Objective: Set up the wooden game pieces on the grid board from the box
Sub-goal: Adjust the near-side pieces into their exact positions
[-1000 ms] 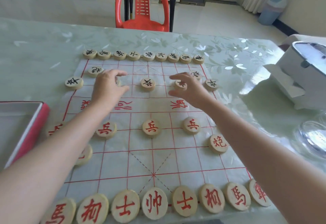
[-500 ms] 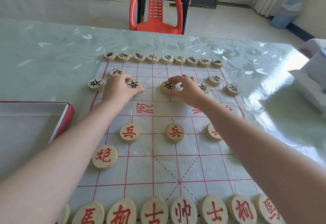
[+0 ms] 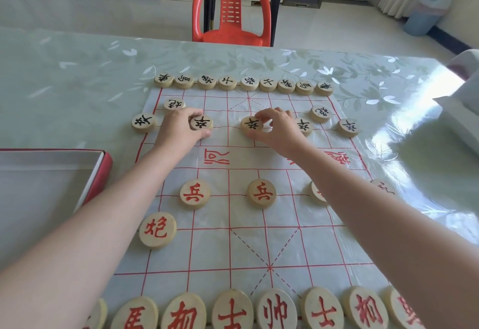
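We judge the setup nearly finished. The thin white sheet board with its red grid [image 3: 233, 245] lies flat on the pale green flower-patterned bench [image 3: 77, 82]. The red cardboard box with a white inside [image 3: 102, 170] at the left edge shows no pieces in the part we can see.

Along the far edge a row of nine round pale wooden discs with black characters [image 3: 248, 83] stands complete. Two black cannon discs [image 3: 174, 104] sit one line nearer, one on each side, and five more black-marked discs make up the soldier line. Near us a row of red-character wooden discs [image 3: 276, 310] runs along the bottom edge, with a red cannon disc [image 3: 157, 229] and two red soldier discs [image 3: 195, 194] in plain view. Our right forearm hides part of a third soldier and whatever lies beyond it, so we cannot count the red side fully. What seems left is nudging the last black soldiers onto their crossings.

Our left hand [image 3: 178, 129] curls its fingers over the far rim of the second black soldier disc [image 3: 201, 122], thumb at the near rim, gripping it on the board. Our right hand [image 3: 278, 129] pinches the middle black soldier disc [image 3: 252, 124] between fingertips at the far edge and thumb below. Neither disc looks lifted, as far as we can tell.
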